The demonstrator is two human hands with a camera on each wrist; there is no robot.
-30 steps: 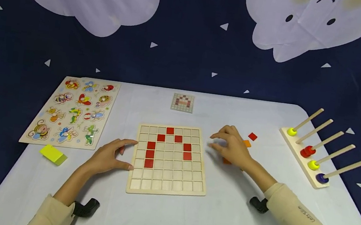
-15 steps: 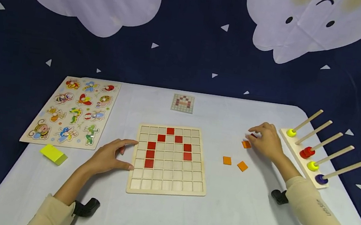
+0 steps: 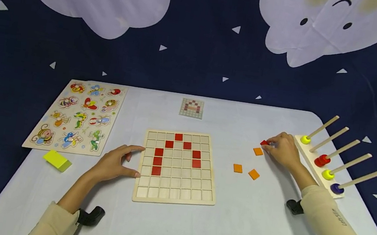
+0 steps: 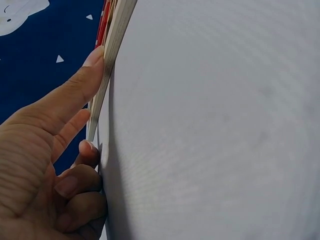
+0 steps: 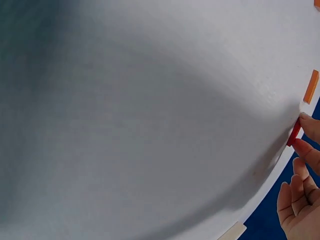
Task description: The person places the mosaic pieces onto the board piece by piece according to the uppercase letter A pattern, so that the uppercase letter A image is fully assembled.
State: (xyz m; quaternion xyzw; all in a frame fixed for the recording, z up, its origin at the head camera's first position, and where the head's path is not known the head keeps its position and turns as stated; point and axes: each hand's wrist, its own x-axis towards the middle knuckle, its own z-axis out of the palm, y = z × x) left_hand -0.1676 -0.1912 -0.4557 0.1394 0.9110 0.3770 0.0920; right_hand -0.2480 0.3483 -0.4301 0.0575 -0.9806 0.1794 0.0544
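A wooden grid board (image 3: 179, 189) lies mid-table with several red square tiles (image 3: 157, 161) set in its cells. At its left edge rests my left hand (image 3: 110, 166), index finger and thumb spread along the rim. The left wrist view shows that thumb touching the board's side (image 4: 116, 42), with other fingers bent against the cloth. To the right, my right hand (image 3: 284, 150) pinches a loose red tile (image 3: 264, 142) between thumb and finger; in the right wrist view this red tile (image 5: 294, 132) is at the table surface. Orange tiles (image 3: 238, 168) lie nearby.
A small pattern card (image 3: 191, 108) is behind the board. An insect knob puzzle (image 3: 79, 135) and a yellow-green block (image 3: 57, 160) occupy the left side. On the right stands a peg rack with rings (image 3: 322, 160), close to my right hand.
My right hand has moved right and away from the board to the loose red tile, now pinching it; the orange tiles are uncovered. My left hand has stayed at the board's edge.
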